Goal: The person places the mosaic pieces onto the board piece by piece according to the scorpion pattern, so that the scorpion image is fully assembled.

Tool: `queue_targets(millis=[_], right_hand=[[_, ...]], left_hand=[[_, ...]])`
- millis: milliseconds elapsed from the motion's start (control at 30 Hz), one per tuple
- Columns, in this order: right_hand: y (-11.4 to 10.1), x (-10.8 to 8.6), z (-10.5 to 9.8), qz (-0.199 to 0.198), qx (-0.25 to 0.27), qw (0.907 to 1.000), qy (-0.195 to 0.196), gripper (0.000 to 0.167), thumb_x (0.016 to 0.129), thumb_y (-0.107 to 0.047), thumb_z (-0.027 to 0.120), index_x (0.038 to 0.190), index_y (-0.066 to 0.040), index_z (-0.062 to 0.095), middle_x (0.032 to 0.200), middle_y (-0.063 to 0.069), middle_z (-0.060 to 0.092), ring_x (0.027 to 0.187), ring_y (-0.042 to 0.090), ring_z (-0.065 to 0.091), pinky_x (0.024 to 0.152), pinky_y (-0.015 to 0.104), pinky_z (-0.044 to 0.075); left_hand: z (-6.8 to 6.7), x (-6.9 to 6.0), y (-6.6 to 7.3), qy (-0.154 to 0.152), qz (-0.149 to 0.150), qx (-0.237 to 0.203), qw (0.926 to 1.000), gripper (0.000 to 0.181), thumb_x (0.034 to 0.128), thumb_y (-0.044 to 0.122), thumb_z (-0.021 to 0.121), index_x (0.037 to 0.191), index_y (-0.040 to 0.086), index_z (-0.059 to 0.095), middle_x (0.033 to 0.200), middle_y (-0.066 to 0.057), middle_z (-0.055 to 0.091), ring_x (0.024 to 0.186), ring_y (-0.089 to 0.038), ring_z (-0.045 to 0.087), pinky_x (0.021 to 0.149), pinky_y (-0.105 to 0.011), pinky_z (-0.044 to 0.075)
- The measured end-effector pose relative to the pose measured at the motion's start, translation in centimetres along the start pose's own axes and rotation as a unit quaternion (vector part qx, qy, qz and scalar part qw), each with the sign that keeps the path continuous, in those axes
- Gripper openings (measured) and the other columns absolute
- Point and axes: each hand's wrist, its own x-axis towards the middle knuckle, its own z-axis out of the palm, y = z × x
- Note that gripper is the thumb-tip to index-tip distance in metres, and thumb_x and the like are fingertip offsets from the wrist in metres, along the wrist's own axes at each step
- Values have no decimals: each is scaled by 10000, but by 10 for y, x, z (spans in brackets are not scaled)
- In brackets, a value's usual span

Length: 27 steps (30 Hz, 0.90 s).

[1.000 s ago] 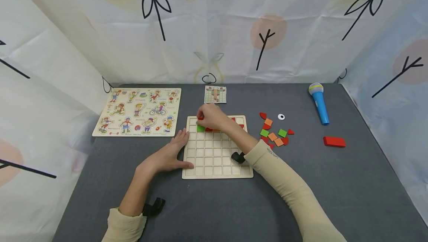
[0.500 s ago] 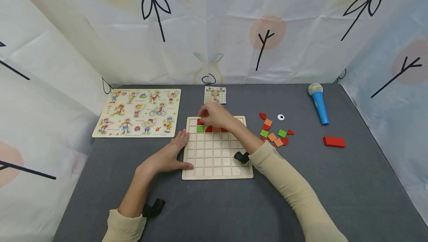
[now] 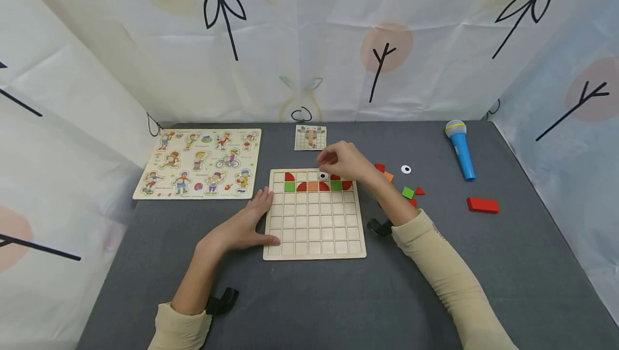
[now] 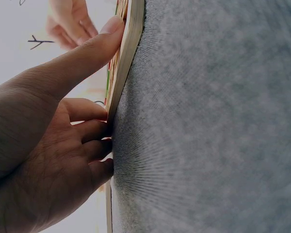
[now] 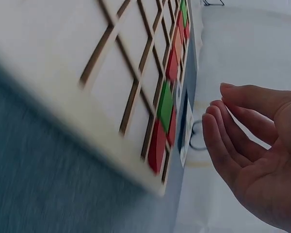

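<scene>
A wooden grid board (image 3: 314,233) lies before me. My left hand (image 3: 239,225) rests at its left edge, fingers spread, thumb touching the lower left corner. Set into its upper rows are a red quarter-round piece (image 3: 289,176), a green square (image 3: 289,186), an orange square (image 3: 312,186), another green square (image 3: 336,185) and a white disc (image 3: 323,176) with a dark centre. My right hand (image 3: 347,162) hovers over the board's upper right, partly covering a red piece. In the right wrist view its fingers are loosely bent, and nothing shows between thumb and fingertips.
Right of the board lie loose pieces, among them a green square (image 3: 408,192) and a white disc (image 3: 406,169); my forearm hides some. Farther right are a blue toy microphone (image 3: 463,154) and a red block (image 3: 483,205). A pattern card (image 3: 310,138) and picture board (image 3: 197,164) lie behind.
My right hand has left the red quarter-round piece in the upper left cell and moved right across the board, uncovering the top pieces. The left hand stays in place.
</scene>
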Motion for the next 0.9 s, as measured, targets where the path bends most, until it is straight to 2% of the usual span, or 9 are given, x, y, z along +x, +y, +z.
queue_targets(millis=[267, 400, 533, 567, 667, 900], right_hand=[[32, -31, -27, 279, -458, 9985, 52, 265, 988, -82, 775, 1234, 17, 776, 1167, 183, 803, 1074, 328, 748, 944, 484, 623], [50, -45, -40, 438, -752, 9962, 97, 288, 978, -66, 785, 1254, 13, 769, 1204, 210, 777, 1110, 366, 712, 965, 516, 598], [64, -57, -53, 562, -1009, 9933, 90, 309, 975, -55, 785, 1274, 19, 759, 1213, 233, 740, 1086, 374, 673, 936, 528, 573], [67, -59, -55, 588, -1057, 9926, 72, 311, 977, -50, 778, 1279, 22, 755, 1213, 235, 732, 1077, 373, 660, 931, 532, 564], [75, -64, -61, 643, -1079, 9921, -6, 325, 978, -30, 751, 1295, 37, 738, 1223, 249, 724, 1101, 385, 661, 959, 557, 562], [85, -66, -65, 800, -947, 9923, 32, 334, 971, -6, 730, 1300, 54, 723, 1235, 281, 731, 1136, 414, 684, 1002, 575, 576]], left_hand=[[0, -2, 2, 4, -57, 82, 10000, 1224, 896, 409, 902, 1719, -44, 119, 1829, -234, 4, 1714, -449, -26, 1371, -670, 116], [3, 0, -8, 82, 157, -42, 9998, 1250, 888, 512, 885, 1731, -9, 123, 1833, -226, 12, 1721, -420, -28, 1379, -648, 107], [3, 0, -7, 70, 192, -23, 9998, 1242, 893, 509, 880, 1731, -8, 124, 1831, -233, 10, 1718, -428, -24, 1374, -656, 120], [0, -1, -2, 22, 125, -22, 9999, 1240, 892, 489, 887, 1728, -16, 124, 1830, -236, 7, 1715, -439, -23, 1365, -677, 123], [-1, -1, 0, -20, 8, 63, 10000, 1230, 896, 451, 891, 1725, -26, 118, 1830, -231, 0, 1714, -443, -26, 1367, -678, 121], [-2, -2, 1, 3, 39, 83, 10000, 1236, 886, 453, 898, 1723, -32, 128, 1825, -248, 9, 1710, -456, -14, 1357, -691, 128]])
